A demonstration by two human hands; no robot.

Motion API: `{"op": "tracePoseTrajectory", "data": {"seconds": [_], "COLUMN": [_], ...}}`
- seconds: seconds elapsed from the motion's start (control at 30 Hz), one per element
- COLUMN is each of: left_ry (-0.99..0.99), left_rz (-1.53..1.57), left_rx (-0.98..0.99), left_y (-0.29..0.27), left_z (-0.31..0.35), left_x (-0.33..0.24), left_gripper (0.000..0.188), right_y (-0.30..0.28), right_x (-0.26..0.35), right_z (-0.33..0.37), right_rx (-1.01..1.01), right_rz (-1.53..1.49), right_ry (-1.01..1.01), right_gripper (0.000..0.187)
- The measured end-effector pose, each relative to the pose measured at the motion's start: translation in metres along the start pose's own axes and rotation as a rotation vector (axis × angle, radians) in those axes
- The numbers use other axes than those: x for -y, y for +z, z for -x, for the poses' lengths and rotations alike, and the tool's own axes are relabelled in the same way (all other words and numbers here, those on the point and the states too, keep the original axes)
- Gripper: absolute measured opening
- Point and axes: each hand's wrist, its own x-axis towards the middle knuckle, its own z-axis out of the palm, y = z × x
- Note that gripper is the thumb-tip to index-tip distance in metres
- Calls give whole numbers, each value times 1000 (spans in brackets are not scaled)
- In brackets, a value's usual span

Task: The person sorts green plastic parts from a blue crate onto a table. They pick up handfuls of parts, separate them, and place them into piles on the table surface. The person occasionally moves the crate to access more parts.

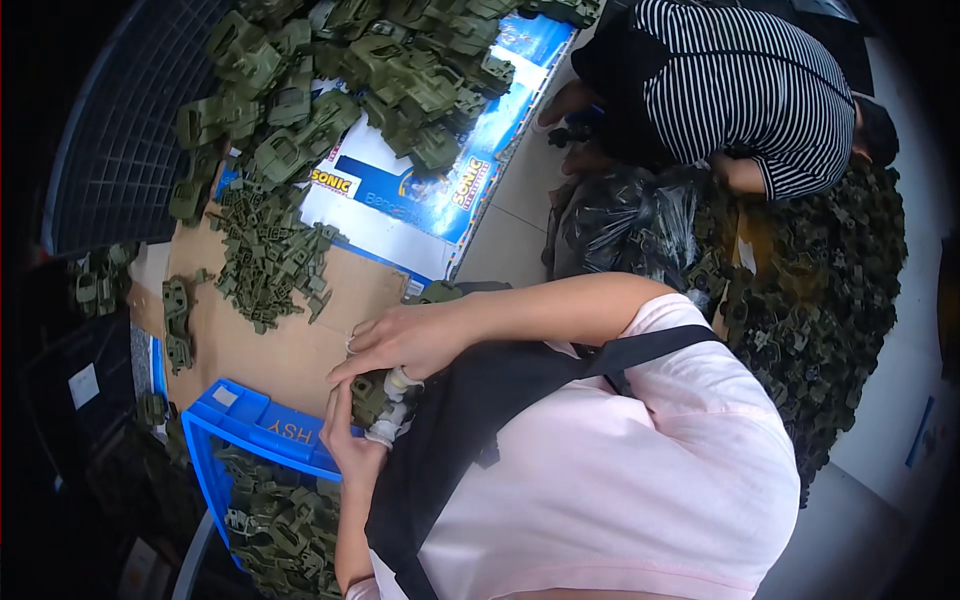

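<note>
Close against my black apron (440, 450), both hands are around a small olive-green plastic toy vehicle part (368, 398). My right hand (405, 338) reaches over it from above, fingers bent and closed. From below, my left hand (348, 440) grips its near side, with a finger stretched along its edge. White wraps or pieces (400, 388) show beside the part at my fingers; I cannot make out exactly what they are. The part's underside is hidden by my hands and body.
Beyond my hands, small green parts (265, 255) lie heaped on brown cardboard (230, 350). Larger green vehicle shells (380, 80) are piled on a blue printed sheet (400, 200). A blue crate (260, 425) holds more parts. At right, a person in stripes (750, 90) bends beside a big heap (820, 300).
</note>
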Motion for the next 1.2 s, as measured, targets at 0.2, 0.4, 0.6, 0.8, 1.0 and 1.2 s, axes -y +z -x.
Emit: {"op": "tracePoseTrajectory", "data": {"seconds": [0.2,0.4,0.6,0.8,1.0,1.2], "left_ry": [188,87,-45,82,21,14], "left_rz": [300,425,461,196,497,382], "left_rx": [-347,-187,-53,-150,-321,-378], "left_y": [-26,-28,-23,-41,-49,-39], "left_z": [-26,-33,-3,-8,-21,-37], "left_x": [-14,-6,-16,22,-7,-2], "left_gripper": [111,75,68,93,79,86], "right_y": [-21,-12,-41,-53,-51,-65], "right_x": [4,28,37,38,13,-3], "right_z": [-12,-33,-35,-5,10,17], "right_rx": [-516,-602,-15,-302,-329,-400], "right_rz": [-78,-205,105,-194,-310,-275], "right_ry": [-109,121,25,185,126,179], "right_gripper": [64,79,79,68,62,58]}}
